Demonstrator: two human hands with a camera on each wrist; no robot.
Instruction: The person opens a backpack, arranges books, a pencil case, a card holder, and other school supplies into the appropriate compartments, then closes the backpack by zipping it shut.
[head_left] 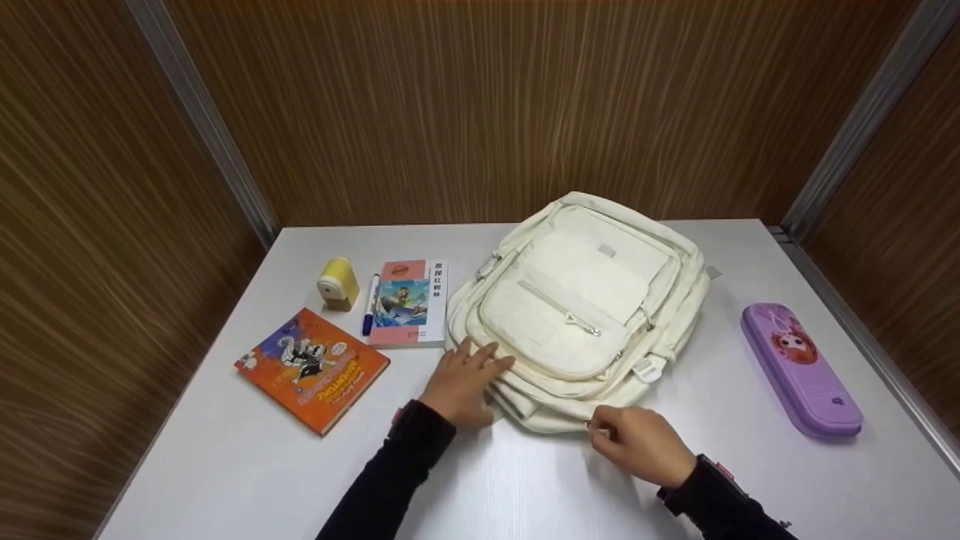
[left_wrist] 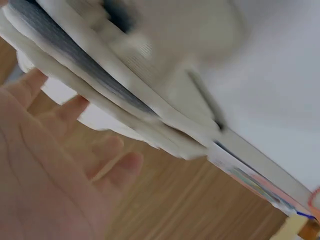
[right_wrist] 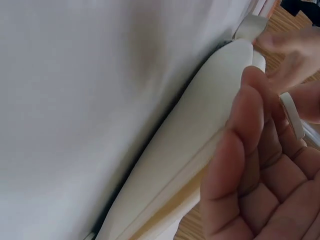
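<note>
A cream backpack (head_left: pixel 555 300) lies on the table with its front pockets facing up. My left hand (head_left: pixel 466 382), fingers spread, rests against its lower left edge. In the left wrist view the fingers (left_wrist: pixel 70 112) are at the layered fabric of the bag (left_wrist: pixel 120 70). At the bag's bottom edge my right hand (head_left: pixel 641 442) has curled fingers and pinches a zipper pull, mostly hidden in the head view. In the right wrist view, a pale zipper pull (right_wrist: pixel 292 116) shows beside the curled fingers (right_wrist: pixel 250 107), and a yellowish opening (right_wrist: pixel 175 202) runs along the bag's side.
Left of the bag lie a pink-and-white book (head_left: pixel 409 304), a marker (head_left: pixel 371 304) and an orange book (head_left: pixel 315 371), with a yellow pencil sharpener (head_left: pixel 339 283) behind. A purple pencil case (head_left: pixel 802 371) lies at the right. Wood-grain panels (head_left: pixel 525 112) enclose the white table (head_left: pixel 225 472).
</note>
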